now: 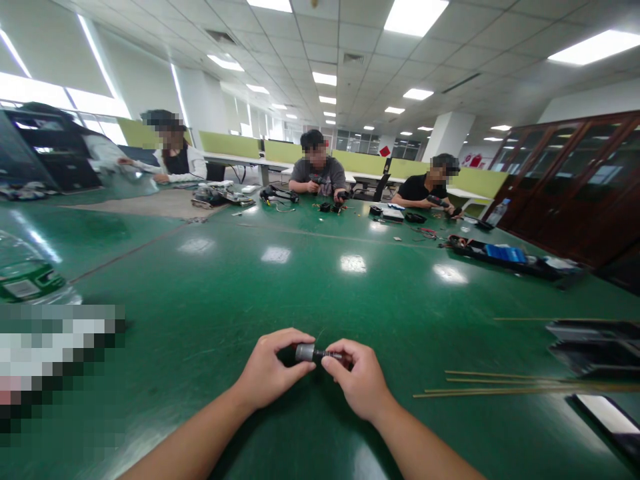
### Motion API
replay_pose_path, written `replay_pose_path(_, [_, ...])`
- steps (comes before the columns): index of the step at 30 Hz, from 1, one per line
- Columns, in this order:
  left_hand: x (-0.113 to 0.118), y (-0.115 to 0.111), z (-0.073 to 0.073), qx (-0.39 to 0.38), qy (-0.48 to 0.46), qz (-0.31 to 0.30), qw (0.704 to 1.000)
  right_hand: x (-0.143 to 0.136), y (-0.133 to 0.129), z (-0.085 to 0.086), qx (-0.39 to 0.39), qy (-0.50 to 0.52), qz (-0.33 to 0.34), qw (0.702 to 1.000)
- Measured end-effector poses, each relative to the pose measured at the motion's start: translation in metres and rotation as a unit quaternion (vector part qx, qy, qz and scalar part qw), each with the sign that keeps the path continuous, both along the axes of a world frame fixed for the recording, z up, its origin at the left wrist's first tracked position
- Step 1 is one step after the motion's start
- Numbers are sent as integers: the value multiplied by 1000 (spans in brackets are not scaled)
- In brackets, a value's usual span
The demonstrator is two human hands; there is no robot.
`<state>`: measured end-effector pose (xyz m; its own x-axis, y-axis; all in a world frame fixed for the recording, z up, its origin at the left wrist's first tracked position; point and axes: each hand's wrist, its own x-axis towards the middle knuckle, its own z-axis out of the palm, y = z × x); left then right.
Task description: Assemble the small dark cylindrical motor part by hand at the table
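Observation:
Between thumb and fingers, my left hand [273, 370] grips the grey cylindrical end of a small device [306, 353], just above the green table [225, 287]. The device's thinner dark end points right, where my right hand [357, 377] pinches it with thumb and curled fingers. Both hands are close together at the front middle of the table. A thin hair-like wire seems to rise near the middle of the device. What the device is, I cannot make out.
Thin brass-coloured rods [480, 381], dark flat pieces [595, 347] and a phone-like object [607, 420] lie at right. A plastic bottle [30, 280] stands at left. Across the table, three people sit among tools and parts; a long black tray [520, 263] is at right.

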<state>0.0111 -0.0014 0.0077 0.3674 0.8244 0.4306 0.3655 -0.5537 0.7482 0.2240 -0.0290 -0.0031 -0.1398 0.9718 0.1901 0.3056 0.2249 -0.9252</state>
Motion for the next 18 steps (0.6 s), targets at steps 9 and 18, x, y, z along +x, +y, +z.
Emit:
replay_pose_path(9, [1,2,0,1,-4,0,1000,0,-1,1,-2,2,2,1000])
replay_pose_path(18, [1,0,0,1,-3,0,1000,1,-1,1,-3,-1,0,1000])
